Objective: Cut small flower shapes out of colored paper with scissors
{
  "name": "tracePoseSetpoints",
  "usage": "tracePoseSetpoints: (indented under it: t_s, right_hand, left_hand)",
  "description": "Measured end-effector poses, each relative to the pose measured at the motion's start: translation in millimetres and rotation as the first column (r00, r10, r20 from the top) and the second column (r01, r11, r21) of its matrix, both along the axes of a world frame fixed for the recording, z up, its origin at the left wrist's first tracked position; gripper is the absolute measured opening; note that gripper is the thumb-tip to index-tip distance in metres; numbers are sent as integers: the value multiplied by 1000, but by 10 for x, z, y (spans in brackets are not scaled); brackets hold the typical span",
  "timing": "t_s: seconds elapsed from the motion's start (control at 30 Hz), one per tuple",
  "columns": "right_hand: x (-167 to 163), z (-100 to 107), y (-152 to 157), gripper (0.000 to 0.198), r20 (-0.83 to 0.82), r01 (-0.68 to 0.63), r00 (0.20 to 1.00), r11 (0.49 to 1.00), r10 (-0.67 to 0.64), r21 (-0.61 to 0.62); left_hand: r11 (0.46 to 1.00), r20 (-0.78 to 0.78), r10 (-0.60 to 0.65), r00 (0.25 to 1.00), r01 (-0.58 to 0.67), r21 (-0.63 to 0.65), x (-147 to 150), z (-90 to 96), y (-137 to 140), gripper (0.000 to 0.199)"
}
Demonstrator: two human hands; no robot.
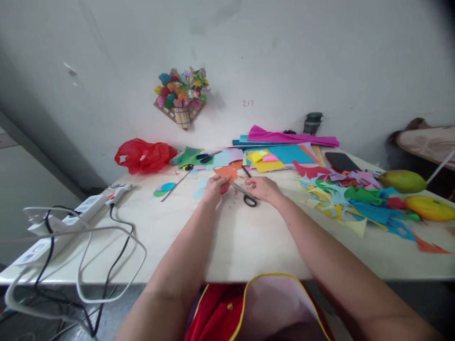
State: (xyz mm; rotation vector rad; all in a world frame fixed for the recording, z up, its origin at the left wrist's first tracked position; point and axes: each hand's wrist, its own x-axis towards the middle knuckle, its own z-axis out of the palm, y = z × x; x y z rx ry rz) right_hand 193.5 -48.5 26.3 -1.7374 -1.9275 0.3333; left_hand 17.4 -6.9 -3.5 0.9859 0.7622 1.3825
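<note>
My left hand is closed in a pinch, with a small piece of red paper showing under its fingertips. Just beyond it lies orange paper with a cut, uneven outline. Scissors with black handles are between my hands, blades pointing toward the left one; one loop is visible with no finger through it. My right hand is closed beside the scissors and partly covers them. What its fingertips pinch is too small to make out. A dark stick lies just past those fingertips.
Paper scraps, a phone and two yellow-green fruits are on the right. Coloured sheets, dark scissors and a red plastic bag line the back. Power strips with looping cables occupy the left edge.
</note>
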Motion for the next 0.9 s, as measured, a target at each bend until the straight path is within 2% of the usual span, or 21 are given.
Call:
tracePoseSetpoints:
  t_s: [0.1, 0.2, 0.3, 0.4, 0.53, 0.63, 0.77, 0.83, 0.9]
  right_hand:
    - [33, 47, -51, 31, 253, -34, 966, 995, 58, -98]
    - [14, 67, -89, 37, 352, -65, 928, 984, 121, -168]
    - [-13, 74, -119, 40, 438, -71, 889, 985, 133, -155]
    - [-25, 96, -146, 41, 488, -66, 864, 989, 124, -134]
    - [-37, 137, -167, 39, 488, -79, 857, 978, 165, -192]
    - [-37, 142, -153, 39, 499, -94, 851, 983, 163, -161]
    - [8, 91, -73, 38, 405, -44, 911, 994, 81, -102]
    - [40, 42, -17, 40, 247, 10, 969, 993, 19, -116]
    - [61, -12, 32, 34, -6, 6, 1000, 990, -7, -141]
  left_hand:
    - [999, 38, 29, 999, -28, -20, -20, 14, -3, 22]
    - [999, 70, 41, 997, -39, -28, -31, 25, -10, 24]
    - [998, 83, 48, 995, -45, -33, -37, 26, -10, 26]
    - [998, 88, 57, 994, -54, -38, -39, 19, -2, 26]
    - [997, 101, 65, 993, -61, -39, -38, 5, 20, 24]
    - [996, 118, 82, 990, -78, -42, -46, -12, 45, 25]
    - [993, 173, 111, 979, -100, -67, -72, -36, 81, 23]
    - [990, 205, 122, 971, -106, -91, -81, -38, 93, 21]
    - [988, 227, 134, 965, -111, -112, -79, -30, 97, 18]
